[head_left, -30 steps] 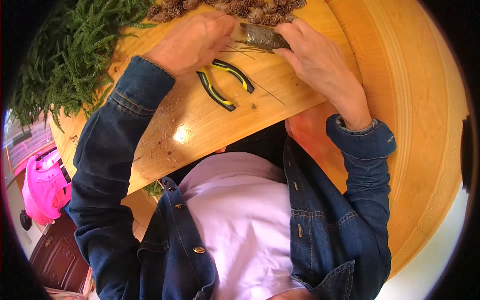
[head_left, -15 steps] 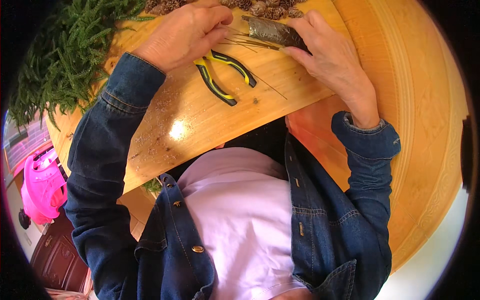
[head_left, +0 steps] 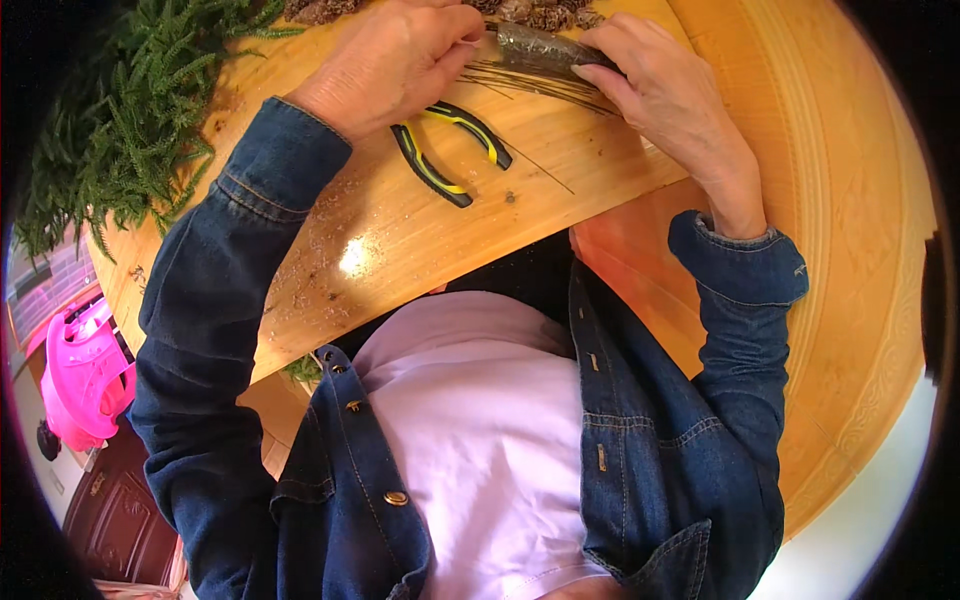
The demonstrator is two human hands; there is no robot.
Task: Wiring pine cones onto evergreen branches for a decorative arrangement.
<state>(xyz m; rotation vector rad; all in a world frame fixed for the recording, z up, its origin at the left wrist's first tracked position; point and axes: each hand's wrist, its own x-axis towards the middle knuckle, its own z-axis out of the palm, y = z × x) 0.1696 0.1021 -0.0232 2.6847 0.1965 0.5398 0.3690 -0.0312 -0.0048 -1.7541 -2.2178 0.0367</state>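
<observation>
A dark, shiny roll wrapped in clear plastic (head_left: pixel 545 52) lies at the far side of the table, tilted slightly. My right hand (head_left: pixel 672 105) grips its right end between thumb and fingers. At its left end my left hand (head_left: pixel 405 62) is closed in a pinch; whatever its fingertips hold is hidden. Several thin dark wires (head_left: pixel 540 82) lie just below the roll, running between the two hands. Pliers with black and yellow handles (head_left: pixel 432 170) rest below my left hand, which covers their jaws. A single loose wire (head_left: pixel 545 172) slants away from the handles.
Green artificial pine branches (head_left: pixel 130 120) are heaped at the table's left. Brown pine cones (head_left: pixel 550 14) line the far edge. Small pale bits lie scattered over the wooden tabletop (head_left: pixel 420 240). A pink plastic object (head_left: pixel 85 375) stands beyond the table at the left.
My left hand has moved a little right, closer to the roll. The wires have shifted right and now reach under my right thumb. The pliers have stayed in place.
</observation>
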